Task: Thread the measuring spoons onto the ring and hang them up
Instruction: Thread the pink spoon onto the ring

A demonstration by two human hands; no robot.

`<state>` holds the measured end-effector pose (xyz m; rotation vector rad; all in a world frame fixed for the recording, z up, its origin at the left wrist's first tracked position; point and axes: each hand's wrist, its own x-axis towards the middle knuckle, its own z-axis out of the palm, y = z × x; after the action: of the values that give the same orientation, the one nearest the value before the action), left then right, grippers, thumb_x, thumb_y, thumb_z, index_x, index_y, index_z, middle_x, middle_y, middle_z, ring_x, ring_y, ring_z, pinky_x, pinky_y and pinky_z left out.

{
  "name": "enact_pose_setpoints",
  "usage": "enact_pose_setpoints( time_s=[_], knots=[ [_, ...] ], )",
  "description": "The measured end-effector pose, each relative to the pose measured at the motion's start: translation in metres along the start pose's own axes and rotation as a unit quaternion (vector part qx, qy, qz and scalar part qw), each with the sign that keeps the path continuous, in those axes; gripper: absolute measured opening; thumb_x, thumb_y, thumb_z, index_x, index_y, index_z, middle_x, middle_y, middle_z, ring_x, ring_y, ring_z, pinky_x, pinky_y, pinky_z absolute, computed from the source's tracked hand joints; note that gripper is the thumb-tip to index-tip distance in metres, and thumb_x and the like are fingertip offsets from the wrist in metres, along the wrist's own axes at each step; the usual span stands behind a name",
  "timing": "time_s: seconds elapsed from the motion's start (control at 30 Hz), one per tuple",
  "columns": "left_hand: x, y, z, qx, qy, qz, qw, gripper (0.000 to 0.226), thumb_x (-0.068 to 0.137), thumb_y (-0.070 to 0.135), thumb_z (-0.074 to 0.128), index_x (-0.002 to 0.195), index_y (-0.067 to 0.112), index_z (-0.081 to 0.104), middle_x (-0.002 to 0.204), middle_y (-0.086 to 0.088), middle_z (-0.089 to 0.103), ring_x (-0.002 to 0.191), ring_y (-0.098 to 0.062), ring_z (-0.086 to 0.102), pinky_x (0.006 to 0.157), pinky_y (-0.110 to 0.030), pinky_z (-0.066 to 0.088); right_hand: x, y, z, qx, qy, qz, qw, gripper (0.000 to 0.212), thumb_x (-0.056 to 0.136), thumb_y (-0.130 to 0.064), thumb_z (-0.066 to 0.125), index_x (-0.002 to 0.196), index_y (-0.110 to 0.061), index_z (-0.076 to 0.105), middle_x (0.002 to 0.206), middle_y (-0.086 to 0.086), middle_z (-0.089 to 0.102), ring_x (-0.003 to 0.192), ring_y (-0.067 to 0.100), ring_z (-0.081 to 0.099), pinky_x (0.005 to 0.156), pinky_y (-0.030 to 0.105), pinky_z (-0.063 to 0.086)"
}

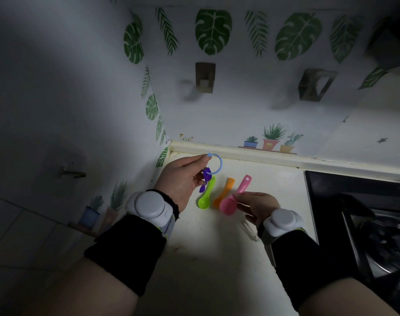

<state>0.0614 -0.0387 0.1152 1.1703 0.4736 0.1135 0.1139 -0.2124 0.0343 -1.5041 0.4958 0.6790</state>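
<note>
- Left hand (183, 179) pinches the open pale-blue plastic ring (218, 164), purple plastic spoon (205, 179) apparently already threaded
- Right hand (257, 207) grips the pink plastic measuring spoon (234, 197) right of the ring
- Green spoon (206, 195) and orange spoon (223, 193) lie below the ring
- Risk: dim light, small handle hole; the ring's tip could miss, or the purple spoon slide off

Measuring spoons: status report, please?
Left hand holds blue ring, purple spoon threaded. Right hand grips pink spoon. Green spoon, orange spoon on counter. Nothing blocking.

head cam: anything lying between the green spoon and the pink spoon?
Yes: the orange spoon lies on the counter between the green spoon and the pink spoon, seen in the head view.
</note>
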Motion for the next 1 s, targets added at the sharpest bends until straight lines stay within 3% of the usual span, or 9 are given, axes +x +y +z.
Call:
enact_pose_setpoints(
  time_s=[0.23,0.57,0.73,1.0],
  knots=[
    [-0.01,0.009,0.003,-0.002,-0.001,0.016,1.0,0.011,0.083,0.013,0.063,0.087,0.011,0.074,0.057,0.004,0.061,0.058,-0.014,0.049,0.05,-0.02,0.044,-0.022,-0.02,0.005,0.041,-0.02,-0.031,0.999,0.01,0.072,-0.009,0.076,0.076,-0.012,0.067,0.071,0.005,0.069,0.064,0.015,0.065,0.064,0.027,0.045],
    [-0.02,0.027,0.007,0.019,-0.006,0.045,0.999,0.014,0.083,0.013,0.063,0.093,0.008,0.072,0.059,0.006,0.061,0.058,-0.013,0.05,0.052,-0.021,0.044,-0.047,-0.042,0.013,0.051,-0.036,-0.09,0.994,0.007,0.071,-0.01,0.076,0.073,-0.013,0.07,0.07,0.005,0.071,0.063,0.015,0.064,0.065,0.026,0.05],
    [-0.023,0.041,0.012,0.031,-0.009,0.067,0.997,0.011,0.084,0.014,0.063,0.089,0.011,0.073,0.063,0.002,0.059,0.059,-0.014,0.049,0.056,-0.022,0.043,-0.063,-0.055,0.019,0.096,-0.066,-0.127,0.985,0.005,0.072,-0.004,0.072,0.076,-0.007,0.071,0.077,0.016,0.069,0.07,0.025,0.062,0.079,0.035,0.054],
    [-0.037,0.061,0.022,0.025,-0.021,0.094,0.995,0.01,0.084,0.013,0.063,0.087,0.01,0.072,0.055,0.005,0.062,0.057,-0.014,0.048,0.055,-0.022,0.043,-0.091,-0.081,0.023,0.111,-0.101,-0.181,0.972,0.006,0.074,-0.002,0.069,0.08,-0.004,0.069,0.064,0.009,0.072,0.058,0.018,0.067,0.057,0.024,0.055]
  ],
)
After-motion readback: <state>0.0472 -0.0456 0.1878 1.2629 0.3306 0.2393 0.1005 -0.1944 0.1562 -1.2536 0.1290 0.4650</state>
